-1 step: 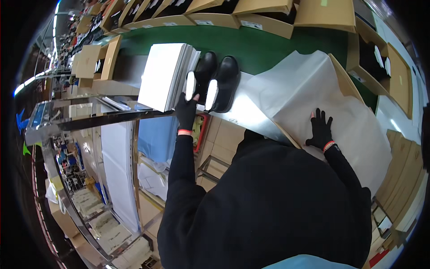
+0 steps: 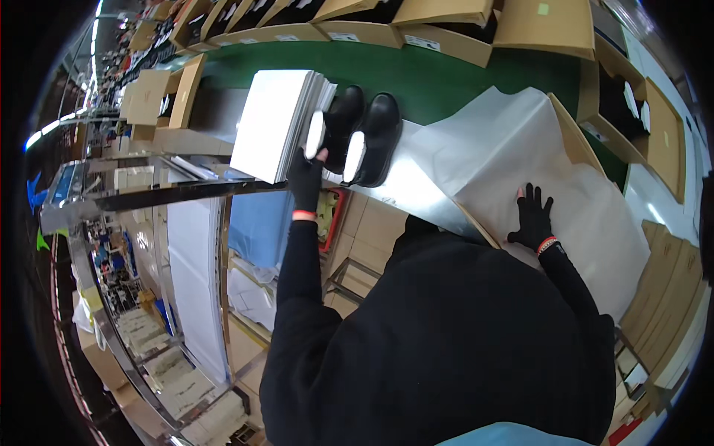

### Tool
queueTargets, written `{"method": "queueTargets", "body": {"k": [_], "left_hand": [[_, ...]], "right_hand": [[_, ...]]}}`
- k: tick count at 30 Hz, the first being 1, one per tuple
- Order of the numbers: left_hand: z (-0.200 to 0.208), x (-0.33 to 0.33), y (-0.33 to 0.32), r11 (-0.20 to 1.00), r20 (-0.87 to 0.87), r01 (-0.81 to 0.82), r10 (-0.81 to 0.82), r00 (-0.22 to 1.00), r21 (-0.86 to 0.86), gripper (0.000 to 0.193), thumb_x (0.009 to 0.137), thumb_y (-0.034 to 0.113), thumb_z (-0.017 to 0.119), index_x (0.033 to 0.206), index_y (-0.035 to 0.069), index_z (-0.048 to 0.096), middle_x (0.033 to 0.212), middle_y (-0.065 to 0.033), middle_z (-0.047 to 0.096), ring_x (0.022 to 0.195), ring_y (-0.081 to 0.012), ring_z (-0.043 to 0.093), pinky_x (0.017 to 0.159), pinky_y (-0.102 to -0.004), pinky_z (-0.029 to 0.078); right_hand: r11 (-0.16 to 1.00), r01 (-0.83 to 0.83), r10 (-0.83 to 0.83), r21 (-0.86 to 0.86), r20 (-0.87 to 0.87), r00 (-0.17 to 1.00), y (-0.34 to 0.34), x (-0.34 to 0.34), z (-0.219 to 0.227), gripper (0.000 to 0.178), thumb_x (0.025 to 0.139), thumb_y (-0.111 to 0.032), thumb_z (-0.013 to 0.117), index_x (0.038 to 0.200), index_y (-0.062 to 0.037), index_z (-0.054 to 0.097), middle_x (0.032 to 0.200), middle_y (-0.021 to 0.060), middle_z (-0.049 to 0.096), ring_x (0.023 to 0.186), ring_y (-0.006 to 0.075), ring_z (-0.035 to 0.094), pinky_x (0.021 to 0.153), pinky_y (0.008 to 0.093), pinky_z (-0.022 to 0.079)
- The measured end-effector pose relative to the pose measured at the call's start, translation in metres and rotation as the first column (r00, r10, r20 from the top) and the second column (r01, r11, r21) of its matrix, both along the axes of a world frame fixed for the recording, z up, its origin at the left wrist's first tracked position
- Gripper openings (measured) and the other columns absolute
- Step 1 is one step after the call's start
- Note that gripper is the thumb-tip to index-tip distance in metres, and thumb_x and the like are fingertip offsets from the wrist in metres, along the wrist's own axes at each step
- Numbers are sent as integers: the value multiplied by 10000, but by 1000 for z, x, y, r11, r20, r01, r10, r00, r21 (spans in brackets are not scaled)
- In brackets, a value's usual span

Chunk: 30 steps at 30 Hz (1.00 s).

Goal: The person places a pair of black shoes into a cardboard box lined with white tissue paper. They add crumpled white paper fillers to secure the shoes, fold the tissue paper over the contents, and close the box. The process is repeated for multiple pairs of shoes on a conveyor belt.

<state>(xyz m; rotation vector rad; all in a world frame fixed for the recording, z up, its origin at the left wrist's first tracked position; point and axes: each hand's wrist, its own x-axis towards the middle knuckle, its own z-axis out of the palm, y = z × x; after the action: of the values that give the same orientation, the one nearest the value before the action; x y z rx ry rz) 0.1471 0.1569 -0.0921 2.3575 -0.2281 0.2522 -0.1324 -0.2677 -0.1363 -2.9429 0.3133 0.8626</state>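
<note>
A pair of black shoes stands side by side on the metal bench edge (image 2: pixel 413 195), white material showing in their openings. At the heel of the left shoe (image 2: pixel 346 111) is my left hand (image 2: pixel 306 178) in a black glove with a bare thumb tip. Its thumb and fingers close on that heel, the fingers partly hidden. The right shoe (image 2: pixel 382 123) stands beside it, untouched. My right hand (image 2: pixel 532 217), gloved alike, lies flat with spread fingers on white tissue paper (image 2: pixel 483 149), which drapes over an open cardboard box (image 2: pixel 576 134).
A stack of white sheets (image 2: pixel 269 123) sits left of the shoes. Open shoe boxes (image 2: pixel 446 50) line the far side of the green surface (image 2: pixel 439 82). Another open box (image 2: pixel 666 141) is at the right. A metal rail (image 2: pixel 178 197) runs along the left.
The left shoe has shifted and tilted slightly in my left hand. My right hand stays spread on the tissue paper.
</note>
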Motion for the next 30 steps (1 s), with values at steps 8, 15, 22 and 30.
{"method": "queueTargets", "body": {"k": [8, 15, 22, 30], "left_hand": [[218, 39, -21, 857, -91, 142, -214, 972, -496, 192, 897, 221, 644, 821, 49, 604, 758, 39, 563, 697, -35, 495, 637, -194, 388], [225, 15, -119, 695, -419, 197, -608, 674, -691, 235, 910, 268, 601, 968, 42, 627, 863, 7, 612, 784, -75, 566, 731, -229, 448], [129, -34, -200, 626, -356, 540, -773, 525, -563, 358, 987, 321, 500, 1058, 0, 644, 838, -46, 626, 777, -76, 527, 674, -270, 435], [4, -123, -215, 552, -285, 827, -780, 557, 105, 564, 866, 227, 625, 1374, 66, 442, 1184, -171, 613, 927, -329, 650, 771, -401, 518]], "right_hand": [[699, -78, -417, 711, 494, 763, -1, 52, 52, 695, 860, -241, 705, 1422, -16, 366, 1362, 185, 499, 1258, 280, 496, 1011, 356, 410], [244, -233, -363, 942, 311, 878, 61, 126, 156, 756, 846, -402, 701, 1406, 0, 389, 1260, 184, 554, 1191, 235, 524, 956, 318, 442], [-283, 194, -622, 939, -333, 708, 35, 68, 152, 646, 857, -421, 660, 1261, 61, 514, 1143, 161, 619, 999, 191, 622, 887, 300, 490], [-642, -117, -766, 758, -628, 136, -7, -18, 70, 616, 916, -493, 567, 1309, -24, 499, 1236, 137, 587, 1095, 246, 593, 955, 382, 483]]}}
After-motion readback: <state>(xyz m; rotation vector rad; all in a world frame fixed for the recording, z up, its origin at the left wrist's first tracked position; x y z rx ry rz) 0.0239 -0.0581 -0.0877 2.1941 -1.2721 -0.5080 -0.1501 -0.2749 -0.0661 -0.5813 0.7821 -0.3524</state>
